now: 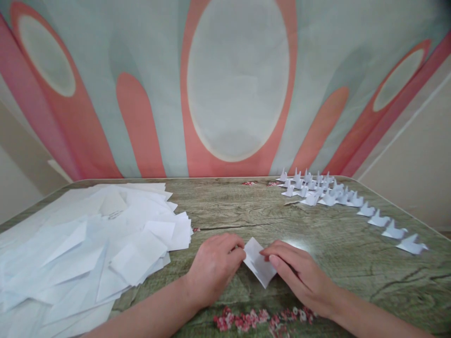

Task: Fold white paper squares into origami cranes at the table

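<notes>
A small folded square of white paper (256,259) lies between my hands, turned so that one corner points toward me. My left hand (215,268) is closed, pinching the paper's left corner between thumb and curled fingers. From the other side, my right hand (303,274) reaches over the paper's right part, its thumb and forefinger close together on the sheet. Its fingertips cover part of the right edge. A crease or layered fold shows across the middle of the paper.
A spread-out pile of white paper sheets (137,251) covers the table's left side. Several folded paper cranes (329,198) stand in rows at the back right, with a line of them running down the right side. A patterned curtain (169,117) hangs behind the wood-patterned table (225,206).
</notes>
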Motion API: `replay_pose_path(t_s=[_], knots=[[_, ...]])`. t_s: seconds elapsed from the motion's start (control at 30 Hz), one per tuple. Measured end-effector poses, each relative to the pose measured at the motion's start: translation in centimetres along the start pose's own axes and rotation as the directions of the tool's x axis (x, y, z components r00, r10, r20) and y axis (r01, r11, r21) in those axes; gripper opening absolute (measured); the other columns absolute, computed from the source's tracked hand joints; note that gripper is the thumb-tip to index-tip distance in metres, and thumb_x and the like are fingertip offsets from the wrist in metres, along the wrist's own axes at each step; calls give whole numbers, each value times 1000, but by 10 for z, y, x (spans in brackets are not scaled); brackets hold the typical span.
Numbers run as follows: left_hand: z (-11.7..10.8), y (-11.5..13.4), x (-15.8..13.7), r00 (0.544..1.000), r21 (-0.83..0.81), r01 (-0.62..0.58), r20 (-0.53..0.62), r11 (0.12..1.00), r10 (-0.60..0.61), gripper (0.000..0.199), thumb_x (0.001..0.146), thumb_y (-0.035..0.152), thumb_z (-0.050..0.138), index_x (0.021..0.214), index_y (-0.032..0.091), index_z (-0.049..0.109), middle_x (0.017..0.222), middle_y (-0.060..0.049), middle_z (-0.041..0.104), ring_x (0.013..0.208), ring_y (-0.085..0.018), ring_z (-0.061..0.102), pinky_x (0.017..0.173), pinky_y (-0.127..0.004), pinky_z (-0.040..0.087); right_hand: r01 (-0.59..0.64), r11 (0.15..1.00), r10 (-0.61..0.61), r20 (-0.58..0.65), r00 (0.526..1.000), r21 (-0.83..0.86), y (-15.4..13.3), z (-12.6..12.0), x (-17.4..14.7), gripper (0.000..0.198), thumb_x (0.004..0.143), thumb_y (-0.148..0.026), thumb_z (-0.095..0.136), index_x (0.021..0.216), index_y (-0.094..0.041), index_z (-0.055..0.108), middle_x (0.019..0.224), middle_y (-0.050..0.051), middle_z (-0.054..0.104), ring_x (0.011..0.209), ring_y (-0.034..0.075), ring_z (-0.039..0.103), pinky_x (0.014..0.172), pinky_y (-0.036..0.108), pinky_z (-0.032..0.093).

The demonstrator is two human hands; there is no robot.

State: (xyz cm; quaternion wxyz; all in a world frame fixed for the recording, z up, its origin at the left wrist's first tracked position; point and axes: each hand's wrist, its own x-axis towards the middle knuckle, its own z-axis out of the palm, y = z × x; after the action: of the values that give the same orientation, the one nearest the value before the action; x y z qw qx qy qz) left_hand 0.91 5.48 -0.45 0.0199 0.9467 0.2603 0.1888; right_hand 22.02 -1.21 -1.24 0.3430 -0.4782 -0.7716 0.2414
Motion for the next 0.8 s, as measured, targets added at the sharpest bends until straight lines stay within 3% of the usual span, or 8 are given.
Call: replay_pose_path(t_s=[0.23,0.4,0.57,0.8], knots=[[-5,14,-3,993,90,-58,109,994,48,14,88,20,43,89,20,58,87,-3,59,77,-17,54,63,-28,44,-6,1000,6,-66,998,-2,-1,3,2,24,92,-22,36,99,-19,59,85,5,62,77,15,58,69,26,47],[-3,16,-4,981,64,-82,180,995,69,17,88,18,42,79,18,57,78,-2,59,72,-16,54,62,-27,44,-9,1000,7,-76,997,-25,2,2,0,25,91,-20,36,100,-19,59,87,6,63,79,15,58,68,26,48],[-2,11,-3,971,20,-60,234,998,54,19,87,15,40,81,17,57,80,-3,61,76,-16,56,68,-27,46,-36,999,37,-26,999,19,10,-5,1,27,90,-15,34,99,-20,59,88,4,63,80,14,58,69,26,47],[-1,10,-4,972,9,-45,230,999,42,18,86,16,40,85,17,57,81,-4,62,77,-17,58,70,-28,47,147,989,-148,107,983,17,24,-14,6,37,82,-2,36,103,-19,60,101,7,60,92,15,56,79,29,47]])
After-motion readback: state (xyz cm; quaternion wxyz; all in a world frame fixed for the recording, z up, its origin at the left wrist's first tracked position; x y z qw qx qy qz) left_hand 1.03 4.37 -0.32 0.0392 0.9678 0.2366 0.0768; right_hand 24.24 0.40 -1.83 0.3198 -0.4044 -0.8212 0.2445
